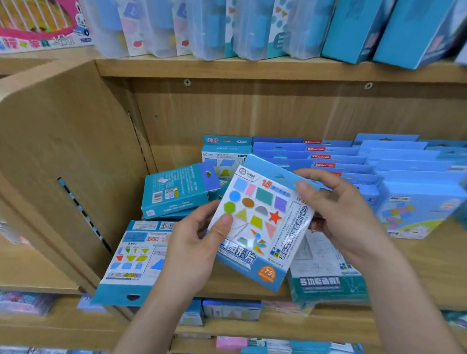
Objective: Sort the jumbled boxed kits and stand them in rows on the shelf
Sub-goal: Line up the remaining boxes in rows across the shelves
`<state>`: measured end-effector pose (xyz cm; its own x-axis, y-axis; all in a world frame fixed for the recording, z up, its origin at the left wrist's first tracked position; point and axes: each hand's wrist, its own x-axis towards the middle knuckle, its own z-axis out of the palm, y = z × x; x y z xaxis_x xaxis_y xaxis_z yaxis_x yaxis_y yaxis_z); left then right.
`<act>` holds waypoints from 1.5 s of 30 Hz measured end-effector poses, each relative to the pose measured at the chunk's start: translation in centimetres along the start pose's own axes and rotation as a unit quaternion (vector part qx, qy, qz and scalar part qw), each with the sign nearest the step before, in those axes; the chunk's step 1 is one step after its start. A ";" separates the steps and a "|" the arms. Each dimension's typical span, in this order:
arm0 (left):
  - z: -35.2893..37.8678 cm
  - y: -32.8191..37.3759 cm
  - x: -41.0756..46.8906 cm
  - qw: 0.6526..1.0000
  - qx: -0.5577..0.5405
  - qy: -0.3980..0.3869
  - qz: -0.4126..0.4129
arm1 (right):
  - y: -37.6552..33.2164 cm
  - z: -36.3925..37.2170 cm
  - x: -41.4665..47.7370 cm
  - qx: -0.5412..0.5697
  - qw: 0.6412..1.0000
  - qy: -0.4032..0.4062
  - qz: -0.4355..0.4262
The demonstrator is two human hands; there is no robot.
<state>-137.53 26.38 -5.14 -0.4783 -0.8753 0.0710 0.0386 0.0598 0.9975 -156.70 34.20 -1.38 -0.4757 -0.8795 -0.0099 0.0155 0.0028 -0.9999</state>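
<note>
Gripping a tilted shapes kit (259,220), both hands, left (194,243) and right (343,212), pinch its edges.

Bare hands and forearms of one person, seen by the head camera. Left hand (194,246): uncovered from fingertips to wrist, with slim fingers and fine creases across the joints of the thumb. Left thumbnail (226,219): short, rounded and plain, with a faint sheen. Right hand (343,212): likewise uncovered, its back smooth, with shallow folds where it meets the wrist and light creasing at the knuckles. Right thumbnail (300,186): short and plain, trimmed close to the tip. Left forearm (144,331) and right forearm (415,327): both bare down to the lower edge of the view, slender, widening evenly away from the wrist.
</note>
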 end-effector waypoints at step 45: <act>35.7 -1.8 8.2 0.666 0.703 -0.057 0.244 | -2.1 -38.2 1.1 -0.744 0.649 0.072 -0.140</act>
<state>-172.79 36.26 -6.16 -0.7757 -0.5505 0.3086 -0.6077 0.7835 -0.1298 -190.87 51.41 0.26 -0.3550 -0.8915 0.2815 -0.9055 0.4028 0.1337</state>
